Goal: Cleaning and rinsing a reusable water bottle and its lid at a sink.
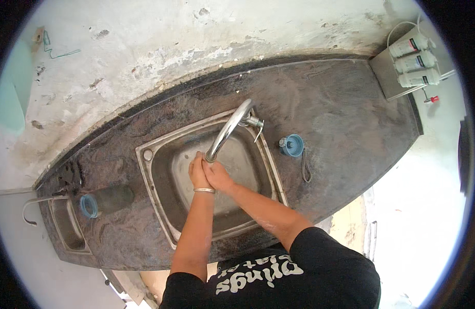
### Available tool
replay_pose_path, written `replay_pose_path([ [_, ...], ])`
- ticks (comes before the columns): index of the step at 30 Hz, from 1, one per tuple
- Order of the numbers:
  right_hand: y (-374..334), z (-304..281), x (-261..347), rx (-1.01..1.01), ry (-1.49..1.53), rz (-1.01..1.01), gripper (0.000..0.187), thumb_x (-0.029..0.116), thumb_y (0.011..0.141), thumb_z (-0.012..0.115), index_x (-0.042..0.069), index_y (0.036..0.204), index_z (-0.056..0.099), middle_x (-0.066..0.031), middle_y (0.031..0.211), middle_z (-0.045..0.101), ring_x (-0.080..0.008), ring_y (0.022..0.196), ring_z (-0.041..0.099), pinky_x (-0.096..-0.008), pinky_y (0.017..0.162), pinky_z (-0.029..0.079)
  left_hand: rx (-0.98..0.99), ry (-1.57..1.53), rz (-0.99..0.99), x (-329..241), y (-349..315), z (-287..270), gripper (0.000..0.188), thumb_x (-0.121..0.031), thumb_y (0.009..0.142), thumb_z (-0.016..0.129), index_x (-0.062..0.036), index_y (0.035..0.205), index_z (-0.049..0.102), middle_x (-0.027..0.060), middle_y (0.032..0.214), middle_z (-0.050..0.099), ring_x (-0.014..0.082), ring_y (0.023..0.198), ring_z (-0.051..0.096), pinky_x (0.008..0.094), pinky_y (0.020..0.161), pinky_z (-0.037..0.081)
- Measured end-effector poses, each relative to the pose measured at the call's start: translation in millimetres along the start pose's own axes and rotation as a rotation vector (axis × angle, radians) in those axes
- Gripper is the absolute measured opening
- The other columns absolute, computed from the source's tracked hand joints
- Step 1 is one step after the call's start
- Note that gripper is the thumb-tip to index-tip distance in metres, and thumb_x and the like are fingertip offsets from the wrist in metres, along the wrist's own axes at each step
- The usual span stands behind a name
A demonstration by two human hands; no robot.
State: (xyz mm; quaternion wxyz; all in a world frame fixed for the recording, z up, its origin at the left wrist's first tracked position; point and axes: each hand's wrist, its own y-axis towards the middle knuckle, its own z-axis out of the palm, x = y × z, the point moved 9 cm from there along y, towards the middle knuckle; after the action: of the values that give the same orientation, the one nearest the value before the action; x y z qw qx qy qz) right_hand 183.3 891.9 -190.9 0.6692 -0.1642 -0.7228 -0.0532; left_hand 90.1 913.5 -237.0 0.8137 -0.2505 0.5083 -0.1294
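Both the left hand (197, 174) and the right hand (220, 177) are pressed together right below the mouth of a chrome gooseneck faucet (228, 129), over a stainless steel sink (162, 207) set into the dark mottled table (345, 113). Fingers look partly curled and I see nothing in them, but honestly can't tell if something small is tucked between the palms, or if they actually touch the spout. Can't make out any running water either.

As for the faucet, it's mounted at the sink's far right corner, spout curving back toward the person. I'd bet it's stiff, solid metal, fixed in place so its weight doesn't matter much. That polished finish is probably slippery with wet skin, so the lever handle (258, 135) at the base is the bit to grab: fingertips on the blade, light push, no yanking. If the spout swivels, I'd hold it along the curve, not the tip. The blue plastic cap (295, 145) to the right looks light, easiest by its strap (306, 169)
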Motion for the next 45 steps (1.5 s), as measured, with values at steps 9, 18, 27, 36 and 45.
replay_pose_path([
  [9, -30.9, -21.7, 28.9, 0.459, -0.256, -0.215, 0.017, 0.011, 0.081, 0.057, -0.001, 0.093, 0.062, -0.0239, 0.086, 0.062, -0.0374, 0.089, 0.059, -0.0413, 0.086, 0.045, 0.005, -0.198, -0.424, 53.9, -27.8, 5.7, 0.023, -0.025, 0.095, 0.045, -0.0055, 0.105, 0.052, 0.0074, 0.091, 0.059, 0.0228, 0.084, 0.058, 0.0369, 0.08, 0.049],
  [18, -93.2, -257.4, 119.5, -0.622, -0.758, -0.362, 0.073, 0.029, 0.064, 0.079, 0.0, 0.123, 0.047, -0.0171, 0.124, 0.051, -0.0368, 0.118, 0.043, -0.0476, 0.104, 0.027, 0.188, 0.794, -0.17, 22.3, -4.6, -27.1, 0.033, -0.028, 0.093, 0.05, -0.002, 0.112, 0.054, 0.009, 0.085, 0.064, 0.0218, 0.08, 0.059, 0.0321, 0.074, 0.048],
  [27, -62.7, -152.2, 105.8, -0.016, -0.669, -0.291, 0.074, 0.027, 0.063, 0.077, 0.003, 0.123, 0.043, -0.0156, 0.119, 0.05, -0.0362, 0.108, 0.053, -0.0445, 0.088, 0.045, 0.564, 0.485, -0.071, 17.5, -74.7, 5.6, 0.077, -0.015, 0.081, 0.067, -0.006, 0.144, 0.023, 0.0175, 0.137, 0.036, 0.0226, 0.111, 0.054, 0.0295, 0.089, 0.046],
  [36, -16.2, -48.8, 91.6, 0.054, -0.483, -0.052, 0.073, 0.027, 0.064, 0.079, 0.001, 0.122, 0.043, -0.0212, 0.118, 0.05, -0.0377, 0.107, 0.053, -0.0406, 0.086, 0.047, 0.513, 0.317, 0.01, -47.4, -73.6, 11.8, 0.079, -0.005, 0.083, 0.06, -0.0067, 0.147, 0.012, 0.0133, 0.142, 0.032, 0.0208, 0.11, 0.052, 0.0305, 0.086, 0.046],
  [45, -39.7, -64.4, 72.9, -0.007, -0.301, -0.189, 0.082, 0.024, 0.063, 0.081, -0.002, 0.13, 0.041, -0.0205, 0.12, 0.053, -0.0321, 0.111, 0.054, -0.0353, 0.092, 0.044, 0.606, 0.328, 0.016, -49.1, -81.5, 5.7, 0.083, 0.0, 0.078, 0.059, -0.0101, 0.147, 0.013, 0.0168, 0.146, 0.027, 0.0249, 0.111, 0.052, 0.0308, 0.085, 0.046],
])
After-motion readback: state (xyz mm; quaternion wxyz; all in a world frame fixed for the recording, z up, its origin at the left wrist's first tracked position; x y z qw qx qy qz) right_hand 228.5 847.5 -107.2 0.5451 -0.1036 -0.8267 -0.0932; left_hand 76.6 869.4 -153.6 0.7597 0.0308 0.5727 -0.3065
